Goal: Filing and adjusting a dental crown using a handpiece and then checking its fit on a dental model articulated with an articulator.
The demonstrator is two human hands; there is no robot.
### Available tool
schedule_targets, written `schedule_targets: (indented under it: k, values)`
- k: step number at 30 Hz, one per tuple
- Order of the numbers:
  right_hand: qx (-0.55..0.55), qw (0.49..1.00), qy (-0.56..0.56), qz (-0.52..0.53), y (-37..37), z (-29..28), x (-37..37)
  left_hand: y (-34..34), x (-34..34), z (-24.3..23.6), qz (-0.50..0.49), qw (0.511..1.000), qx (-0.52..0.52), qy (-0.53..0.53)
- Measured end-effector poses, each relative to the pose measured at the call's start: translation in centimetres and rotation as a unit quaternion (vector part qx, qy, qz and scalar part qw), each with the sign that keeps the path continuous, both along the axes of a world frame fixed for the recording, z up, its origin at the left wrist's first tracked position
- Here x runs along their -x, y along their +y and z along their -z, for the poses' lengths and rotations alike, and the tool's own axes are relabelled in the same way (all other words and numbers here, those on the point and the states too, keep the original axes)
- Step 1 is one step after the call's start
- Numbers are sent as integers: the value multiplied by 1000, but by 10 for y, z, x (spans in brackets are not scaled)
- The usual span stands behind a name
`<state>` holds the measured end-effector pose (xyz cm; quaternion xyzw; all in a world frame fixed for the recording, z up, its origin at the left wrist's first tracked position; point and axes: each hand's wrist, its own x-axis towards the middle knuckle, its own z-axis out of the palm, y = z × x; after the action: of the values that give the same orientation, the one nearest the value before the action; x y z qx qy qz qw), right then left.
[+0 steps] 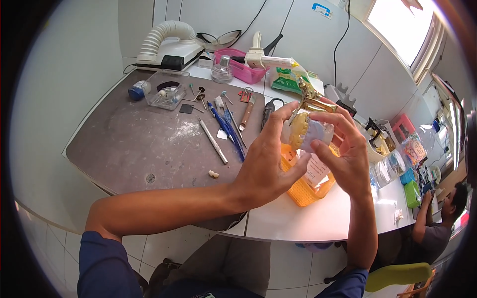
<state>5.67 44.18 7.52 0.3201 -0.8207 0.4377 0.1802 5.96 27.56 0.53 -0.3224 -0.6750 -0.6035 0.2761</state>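
Both hands hold up a brass-coloured dental articulator (318, 104) with a yellow plaster cast (298, 131) and a pale lilac cast (314, 133) facing each other, the tooth rows meeting between them. My left hand (266, 158) grips it from the yellow side, thumb below. On the lilac side, my right hand (348, 156) has its thumb against the cast and its fingers curled over the top. Beneath them stands an orange basket (301, 195) with a printed paper slip (317, 171) in it. Small cream tooth-like pieces (213, 174) lie on the grey mat (124, 144) left of my hands.
On the mat lie a wooden-handled knife (247, 113), a slim metal tool (213, 141), blue pens (226, 124) and a clear box (174, 102). Behind stand a glass bottle (222, 73), a pink basket (251, 75) and a white hose (166, 32). A person (432, 226) sits at right.
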Motion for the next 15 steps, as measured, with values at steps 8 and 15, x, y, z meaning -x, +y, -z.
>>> schedule_targets:
  k: [8, 15]
  values:
    - [63, 997, -35, -2, 6, -13, 3, -5, 3, -5, 117, 989, -56, -66]
    - [-19, 1000, -25, -1, 11, -10, -2, -6, -2, -7, 80, 993, -51, -75]
